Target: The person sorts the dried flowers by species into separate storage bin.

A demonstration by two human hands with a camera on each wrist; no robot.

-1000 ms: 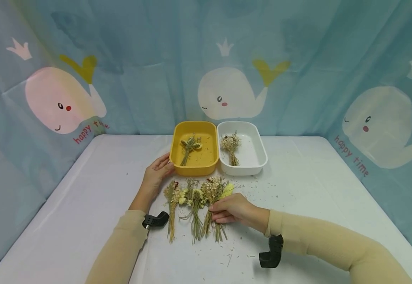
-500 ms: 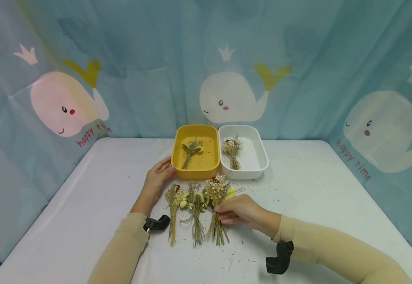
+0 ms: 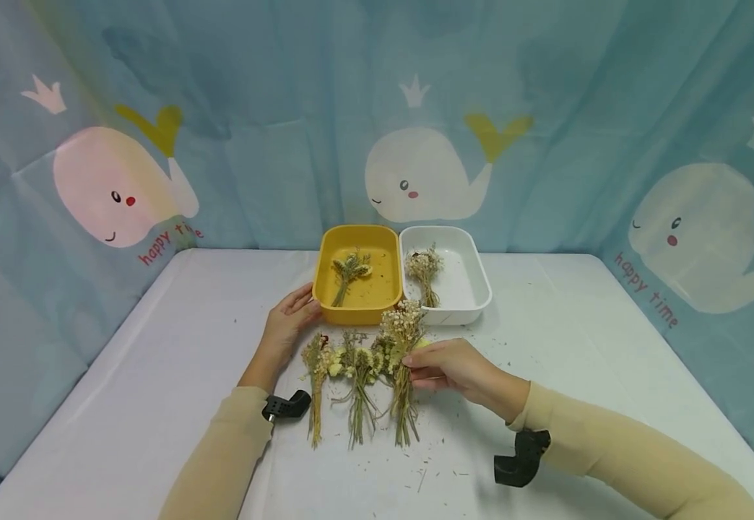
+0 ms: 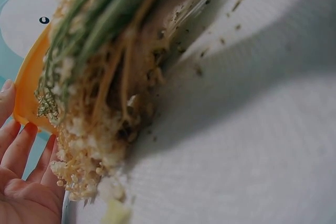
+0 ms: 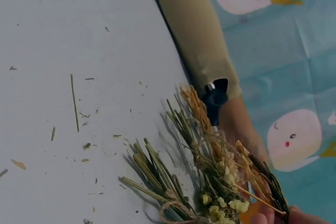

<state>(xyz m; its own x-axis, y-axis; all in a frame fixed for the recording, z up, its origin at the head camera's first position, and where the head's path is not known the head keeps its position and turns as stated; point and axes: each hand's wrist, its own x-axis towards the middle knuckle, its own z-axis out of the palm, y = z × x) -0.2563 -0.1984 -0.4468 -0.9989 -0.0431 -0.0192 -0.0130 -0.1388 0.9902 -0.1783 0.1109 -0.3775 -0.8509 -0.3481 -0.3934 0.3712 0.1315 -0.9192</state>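
Fingertips and thumb of my right hand (image 3: 460,367) pinch the stems of a dried flower bunch (image 3: 403,325) with cream heads, upright in front of the white tray. Its blurred heads and stems fill much of the left wrist view. My left hand (image 3: 289,316) touches the left side of the yellow tray (image 3: 357,315), its fingers mostly straight in the left wrist view. On the table to the left of the held bunch lie a thin straw-coloured bunch (image 3: 315,390) and a green-stemmed bunch with pale yellow blooms (image 3: 359,375). Another yellow bloom shows partly behind my right fingers.
Inside the yellow tray lies a small greenish bunch (image 3: 349,271); the white tray (image 3: 464,278) beside it holds a cream bunch (image 3: 424,271). Stem bits (image 5: 74,103) litter the white table. A blue whale-print curtain (image 3: 273,173) stands behind.
My right hand has drawn the cream-headed bunch up from the row, slightly rightward and toward the white tray. The left hand stays at the yellow tray.
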